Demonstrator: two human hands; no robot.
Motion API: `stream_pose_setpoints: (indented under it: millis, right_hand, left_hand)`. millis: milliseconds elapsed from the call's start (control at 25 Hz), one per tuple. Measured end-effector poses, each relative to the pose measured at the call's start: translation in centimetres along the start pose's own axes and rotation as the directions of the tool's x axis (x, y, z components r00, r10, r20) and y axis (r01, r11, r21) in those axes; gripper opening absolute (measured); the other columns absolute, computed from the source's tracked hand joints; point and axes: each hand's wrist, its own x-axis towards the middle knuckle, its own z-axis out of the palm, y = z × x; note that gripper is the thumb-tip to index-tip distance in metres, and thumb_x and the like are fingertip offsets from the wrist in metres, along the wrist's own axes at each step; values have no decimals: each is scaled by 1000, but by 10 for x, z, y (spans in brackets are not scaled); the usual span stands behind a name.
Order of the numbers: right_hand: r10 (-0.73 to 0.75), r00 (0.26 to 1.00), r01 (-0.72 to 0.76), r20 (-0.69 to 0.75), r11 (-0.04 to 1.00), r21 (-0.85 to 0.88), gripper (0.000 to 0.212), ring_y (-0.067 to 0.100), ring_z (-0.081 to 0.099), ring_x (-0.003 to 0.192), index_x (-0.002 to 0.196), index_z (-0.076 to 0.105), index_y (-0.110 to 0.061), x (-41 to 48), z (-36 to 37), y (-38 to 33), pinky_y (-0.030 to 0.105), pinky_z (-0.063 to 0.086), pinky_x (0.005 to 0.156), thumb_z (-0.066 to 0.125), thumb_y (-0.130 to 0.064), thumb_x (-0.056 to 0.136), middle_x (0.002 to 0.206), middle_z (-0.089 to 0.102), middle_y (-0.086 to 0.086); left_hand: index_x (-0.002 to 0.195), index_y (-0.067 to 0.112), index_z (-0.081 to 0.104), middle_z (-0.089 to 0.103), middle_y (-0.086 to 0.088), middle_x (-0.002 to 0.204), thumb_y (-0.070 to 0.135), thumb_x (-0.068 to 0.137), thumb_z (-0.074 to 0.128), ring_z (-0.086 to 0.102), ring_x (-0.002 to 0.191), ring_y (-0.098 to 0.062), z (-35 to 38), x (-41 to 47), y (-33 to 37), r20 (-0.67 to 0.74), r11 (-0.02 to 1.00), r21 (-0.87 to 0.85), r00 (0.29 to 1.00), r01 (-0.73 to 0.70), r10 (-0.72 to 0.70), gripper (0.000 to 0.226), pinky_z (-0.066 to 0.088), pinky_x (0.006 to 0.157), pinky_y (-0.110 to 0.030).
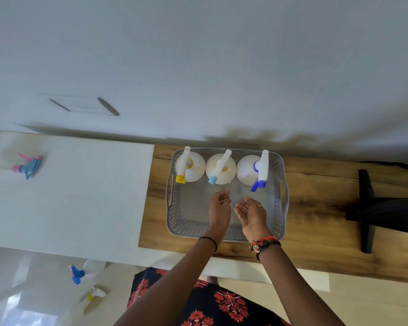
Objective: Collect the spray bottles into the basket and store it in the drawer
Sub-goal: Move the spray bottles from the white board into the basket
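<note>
A translucent grey perforated basket [278,205] sits on a wooden top. Along its far side stand three white spray bottles: one with a yellow nozzle [186,165], one with a light-blue nozzle [220,168], one with a dark-blue nozzle [257,170]. My left hand [219,208] and my right hand [251,214] hover side by side over the basket's bare near half, fingers loosely apart, holding nothing. A bottle with a pink and blue head [30,165] lies on the white surface at far left. Two more bottles, one blue-headed [80,272] and one yellow-nozzled [93,295], lie lower left on the floor.
The wooden top [316,243] runs to the right, with a black stand [366,208] on it. A white cabinet top [80,196] adjoins it on the left. A white wall rises behind.
</note>
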Motion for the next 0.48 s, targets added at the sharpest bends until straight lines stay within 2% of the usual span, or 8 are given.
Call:
stream_pose_setpoints:
  millis: [80, 120, 280, 360, 480]
  right_hand:
    - [4, 1000, -4, 2, 1000, -16, 30, 17, 55, 73, 125, 51, 2, -15, 12, 17, 37, 48, 95, 41, -9, 100, 85, 55, 8]
    - [6, 1000, -6, 10, 1000, -22, 28, 17, 55, 73, 123, 52, 0, -24, 21, 27, 36, 49, 93, 41, -8, 100, 85, 54, 8]
    - [-5, 999, 8, 36, 998, -62, 11, 17, 55, 69, 95, 55, -4, -54, 58, 63, 28, 51, 68, 45, -6, 98, 80, 54, 8]
    - [-17, 998, 23, 60, 994, -103, 16, 18, 56, 69, 83, 54, -8, -69, 83, 85, 27, 51, 65, 47, -7, 98, 78, 55, 8]
    - [-31, 994, 48, 107, 985, -165, 17, 17, 56, 66, 81, 53, -10, -88, 127, 116, 26, 50, 63, 49, -8, 97, 76, 56, 8]
  left_hand:
    - [113, 4, 60, 64, -8, 114, -4, 92, 42, 62, 109, -22, -26, -7, -5, -15, 998, 21, 998, -53, 53, 28, 48, 88, -29]
    - [110, 6, 62, 65, -5, 109, -3, 92, 42, 63, 106, -21, -43, -10, -7, -28, 996, 25, 996, -80, 81, 28, 48, 87, -28]
    - [103, 8, 66, 67, -3, 103, -7, 90, 41, 66, 101, -19, -115, -19, -11, -118, 991, 7, 984, -136, 136, 32, 50, 85, -27]
    - [101, 9, 65, 68, -1, 101, -7, 89, 40, 66, 99, -18, -159, -20, -14, -167, 988, 4, 974, -157, 155, 32, 51, 84, -27]
    - [102, 7, 64, 68, -3, 107, -7, 90, 38, 67, 96, -17, -227, -17, -17, -236, 985, -3, 957, -174, 168, 33, 51, 83, -24]
